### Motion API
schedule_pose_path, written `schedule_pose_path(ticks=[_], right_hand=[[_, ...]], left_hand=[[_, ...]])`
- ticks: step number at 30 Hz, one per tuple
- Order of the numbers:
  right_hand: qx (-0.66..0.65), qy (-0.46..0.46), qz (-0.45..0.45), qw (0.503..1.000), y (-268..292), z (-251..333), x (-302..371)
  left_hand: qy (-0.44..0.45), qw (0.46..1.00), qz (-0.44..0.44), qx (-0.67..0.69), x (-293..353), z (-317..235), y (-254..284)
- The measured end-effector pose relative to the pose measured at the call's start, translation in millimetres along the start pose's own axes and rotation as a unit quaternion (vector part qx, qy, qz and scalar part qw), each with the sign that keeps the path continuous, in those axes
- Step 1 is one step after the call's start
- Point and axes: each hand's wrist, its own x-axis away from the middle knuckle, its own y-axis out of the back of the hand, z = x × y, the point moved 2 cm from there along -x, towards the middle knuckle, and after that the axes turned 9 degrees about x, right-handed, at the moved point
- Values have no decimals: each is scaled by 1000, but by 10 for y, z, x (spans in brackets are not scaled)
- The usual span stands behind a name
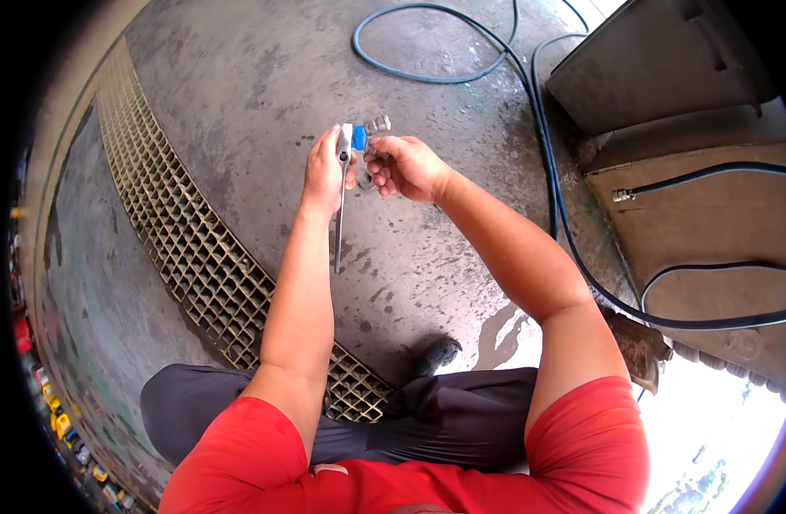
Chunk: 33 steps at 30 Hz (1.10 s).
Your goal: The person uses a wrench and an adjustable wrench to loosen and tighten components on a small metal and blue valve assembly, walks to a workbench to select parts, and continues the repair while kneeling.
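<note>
A silver wrench (339, 214) points its long thin handle down toward me, and my left hand (321, 176) is closed around its head end. Right against the head sits a blue fitting (360, 137) with a shiny metal coupling (378, 125) on its far right side. My right hand (415, 168) has its fingers curled and pinched at the near side of this fitting. A bit of metal shows between those fingertips, but its shape is mostly hidden. Both hands are held up over the floor in front of me.
A yellowish floor grating (196, 231) curves past on the left. Dark blue hose (543, 128) loops across the wet concrete floor. At right, a hose end with a metal coupling (622, 195) hangs before a brown panel (718, 223). A dark bin-like box (650, 64) stands beyond.
</note>
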Motion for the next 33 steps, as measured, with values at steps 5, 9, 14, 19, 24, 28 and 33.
schedule_pose_path(ticks=[5,9,14,19,24,28,33], right_hand=[[1,8,-7,1000,-21,-25,-1],[-49,-14,20,999,47,-45,-17],[-68,11,65,995,25,-39,-9],[-86,46,128,987,54,-13,-18],[-76,47,74,993,-15,48,-11],[-36,42,48,997,-53,72,-14],[33,55,3,998,-84,93,-9]], left_hand=[[-2,1000,-3,-5,-8,-9,17],[-28,999,1,-27,25,-19,-35],[-90,996,3,-4,19,-1,3],[-149,988,19,24,76,-62,-70],[-176,984,-5,-19,44,-39,-33],[-162,987,-6,-8,45,-8,3],[-110,992,4,55,51,8,-5]])
